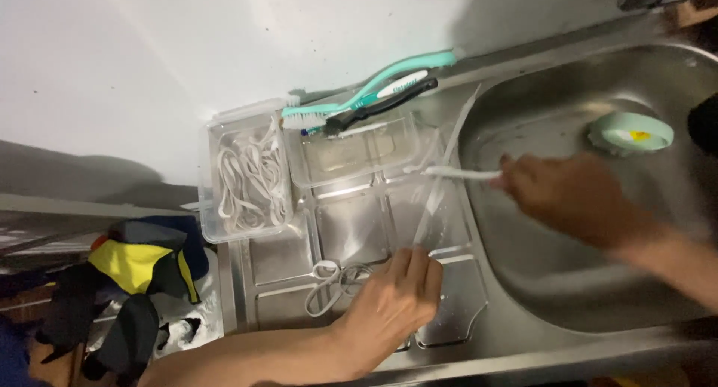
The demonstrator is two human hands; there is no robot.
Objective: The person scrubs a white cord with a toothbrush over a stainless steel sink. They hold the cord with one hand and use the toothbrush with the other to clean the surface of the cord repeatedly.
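Left hand [396,293] presses a long, thin, floppy white strap [441,185] against the steel worktop [351,230]; right hand [557,196] pinches a white brush handle [464,174]. Strap looks light, wet, likely slippery.

A long translucent white strip [441,170] stands tilted over the drainboard, a white-handled toothbrush [460,174] against it.

Steel draining board [351,226] beside the sink, bearing two clear plastic tubs [243,177] and loose white bands [329,282].

Head camera, close, looking down onto sink [523,282].
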